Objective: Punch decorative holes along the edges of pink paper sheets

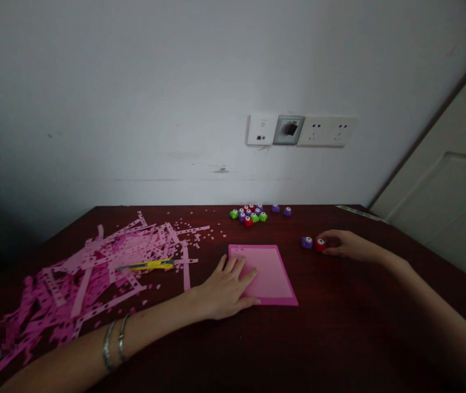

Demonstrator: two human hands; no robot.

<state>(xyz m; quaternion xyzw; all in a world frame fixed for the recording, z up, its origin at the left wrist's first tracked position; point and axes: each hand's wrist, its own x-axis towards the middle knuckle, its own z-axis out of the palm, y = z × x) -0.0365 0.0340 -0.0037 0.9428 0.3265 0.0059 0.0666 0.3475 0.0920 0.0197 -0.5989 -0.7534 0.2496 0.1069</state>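
Note:
My left hand [227, 286] lies with its fingers spread over the left part of a light pink paper sheet [272, 270]. This sheet rests on a slightly larger, darker pink sheet [291, 292], which shows as a border around it. Off to the right, the fingers of my right hand [347, 245] are closed around a small red craft punch [320, 245] with a white top, at the tabletop. A purple craft punch [306, 242] sits just left of the red one. The far side of the red punch is partly covered by my fingertips.
Several red, purple and green craft punches [248, 221] cluster near the wall. Pink punched paper strips [81, 273] and scraps heap on the left of the dark table [282, 349], with a yellow utility knife [151, 265] on them. Sockets [327, 131] line the wall.

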